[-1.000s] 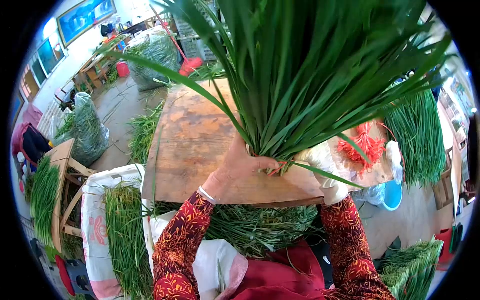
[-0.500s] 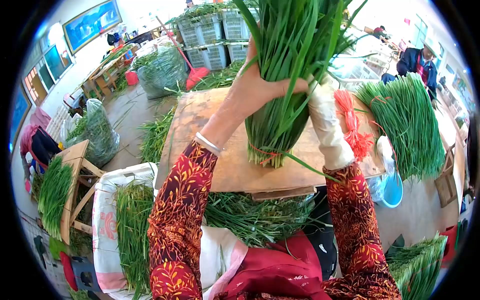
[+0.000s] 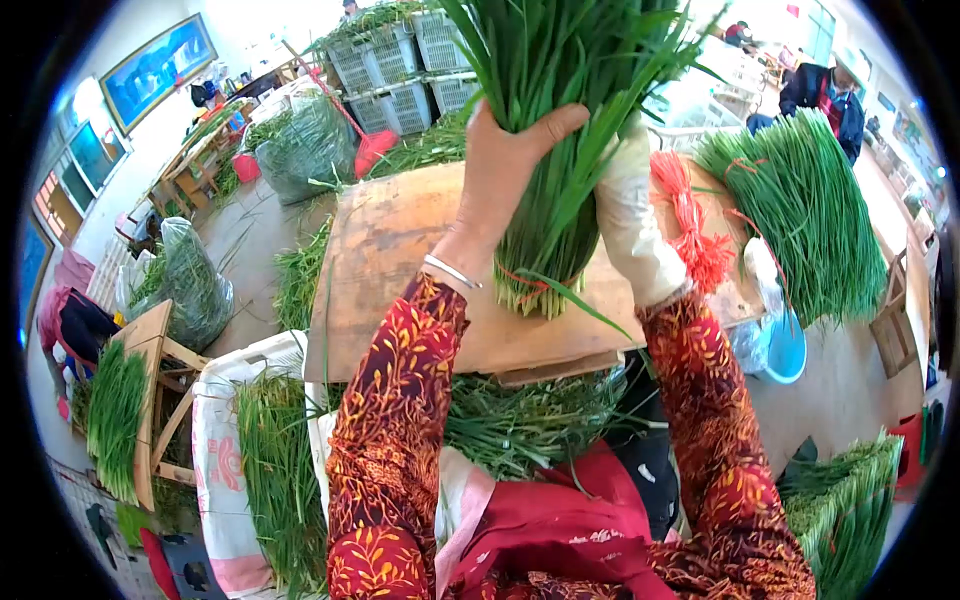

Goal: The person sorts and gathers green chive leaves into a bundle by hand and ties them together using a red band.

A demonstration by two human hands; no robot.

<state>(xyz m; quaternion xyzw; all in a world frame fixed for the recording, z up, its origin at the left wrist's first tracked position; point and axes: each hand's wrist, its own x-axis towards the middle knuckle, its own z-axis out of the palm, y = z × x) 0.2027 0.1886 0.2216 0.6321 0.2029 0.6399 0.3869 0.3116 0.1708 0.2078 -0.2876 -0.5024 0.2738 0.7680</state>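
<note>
A thick bundle of long green leaves (image 3: pixel 560 190) stands upright on the wooden board (image 3: pixel 400 270), its pale cut ends down and a red tie round it near the base. My left hand (image 3: pixel 505 165), bare with a bracelet at the wrist, grips the bundle's left side, thumb across the front. My right hand (image 3: pixel 632 215), in a pale glove, presses on its right side; its fingers are partly hidden behind the leaves. Just right of that glove lies a bunch of red ties (image 3: pixel 692 225) on the board.
Tied green bundles (image 3: pixel 800 215) are stacked at the right, above a blue bucket (image 3: pixel 783 350). A lined crate of greens (image 3: pixel 275 470) stands at the left. Loose leaves (image 3: pixel 530 420) lie below the board. Grey crates (image 3: pixel 385 70) and a person in dark clothing (image 3: pixel 822 95) are farther back.
The bundle has gone from raised and tilted toward the camera to upright on the board. Both hands have moved from its tied base up to its middle.
</note>
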